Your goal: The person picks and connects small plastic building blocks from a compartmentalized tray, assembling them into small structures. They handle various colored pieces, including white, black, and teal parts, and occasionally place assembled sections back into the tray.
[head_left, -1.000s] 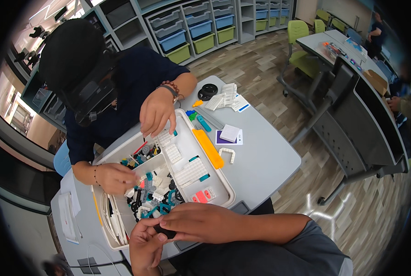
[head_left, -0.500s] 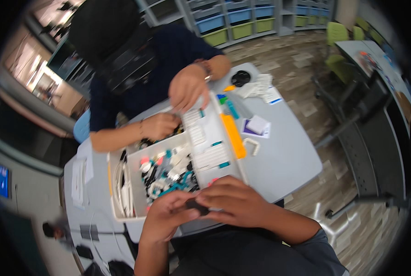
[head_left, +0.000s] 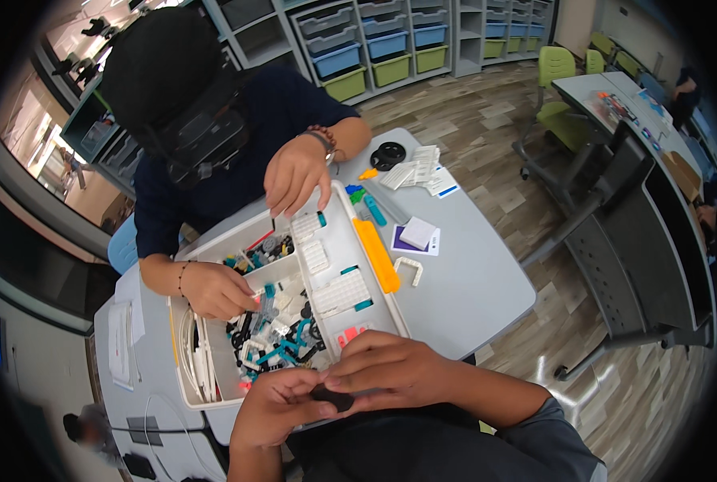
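Close to my body, just off the near edge of the box, my left hand (head_left: 278, 406) and my right hand (head_left: 395, 371) meet around a small dark piece (head_left: 332, 398). Both are closed on it, thumbs and fingertips at its edges. Fingers cover much of the piece, so its exact kind does not show. Beyond them stands a white divided box (head_left: 206, 400), its large compartment filled with mixed building pieces (head_left: 282, 341) in white, black, teal and grey. Its white tray section (head_left: 366, 291) holds white bricks and a few coral pieces.
Across the table, a person's one hand (head_left: 218, 291) reaches into the box; the other (head_left: 296, 178) holds a thin dark piece above it. Right of the box lie an orange strip (head_left: 376, 255), a white angled piece (head_left: 409, 271), cards (head_left: 427, 239) and black wheels (head_left: 387, 155).
My view has shifted, while both hands keep hold of the dark piece. The other person's one hand moved from the far compartment to the large one; a thin dark piece now shows in their other hand.
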Motion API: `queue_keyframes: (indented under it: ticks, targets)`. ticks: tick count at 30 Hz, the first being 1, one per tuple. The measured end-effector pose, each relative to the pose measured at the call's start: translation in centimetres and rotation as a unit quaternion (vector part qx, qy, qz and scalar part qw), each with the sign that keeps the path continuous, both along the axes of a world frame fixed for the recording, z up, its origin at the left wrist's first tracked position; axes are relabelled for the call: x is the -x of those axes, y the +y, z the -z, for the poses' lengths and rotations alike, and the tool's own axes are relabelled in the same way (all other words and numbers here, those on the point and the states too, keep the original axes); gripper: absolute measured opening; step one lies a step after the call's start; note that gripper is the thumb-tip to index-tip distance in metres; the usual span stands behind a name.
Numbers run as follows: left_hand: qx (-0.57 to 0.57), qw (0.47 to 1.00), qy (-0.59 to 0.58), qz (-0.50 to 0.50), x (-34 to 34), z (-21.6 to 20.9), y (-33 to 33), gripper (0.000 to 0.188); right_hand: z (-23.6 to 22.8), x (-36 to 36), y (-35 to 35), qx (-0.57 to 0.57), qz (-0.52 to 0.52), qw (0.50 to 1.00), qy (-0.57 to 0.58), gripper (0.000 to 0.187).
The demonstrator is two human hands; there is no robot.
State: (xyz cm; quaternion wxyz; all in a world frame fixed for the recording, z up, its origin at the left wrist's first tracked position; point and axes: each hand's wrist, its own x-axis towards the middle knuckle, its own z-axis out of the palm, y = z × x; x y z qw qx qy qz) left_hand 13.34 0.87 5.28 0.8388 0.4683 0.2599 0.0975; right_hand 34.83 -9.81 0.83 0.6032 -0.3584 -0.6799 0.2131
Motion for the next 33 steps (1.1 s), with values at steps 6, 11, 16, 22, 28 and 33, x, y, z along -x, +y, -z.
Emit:
queue_keyframes:
  ticks: [6,11,16,22,28,33]
  targets:
    - [-0.001,1.000,0.019,-0.004,-0.1,0.0,0.8,0.034,-0.6,-0.2,0.0,-0.012,0.033,0.998,-0.052,0.046]
    - [-0.027,0.998,-0.016,-0.051,0.0,0.6,0.6,0.033,-3.7,-5.8,0.6,0.065,0.135,0.983,-0.108,0.040]
    - [-0.032,0.995,-0.050,-0.085,0.4,1.8,1.0,0.028,0.9,-16.0,6.9,0.229,0.434,0.851,-0.187,0.025]
    - [0.038,0.986,-0.066,-0.149,2.2,3.6,0.3,0.033,4.0,-14.7,11.4,0.272,0.392,0.829,-0.293,0.023]
    - [0.023,0.980,-0.037,-0.196,1.9,1.5,-1.0,0.032,5.9,-12.2,11.1,0.256,0.442,0.768,-0.387,0.019]
    - [-0.093,0.981,-0.021,-0.167,3.1,1.0,-1.2,0.027,5.7,-11.1,11.6,0.305,0.419,0.725,-0.454,0.013]
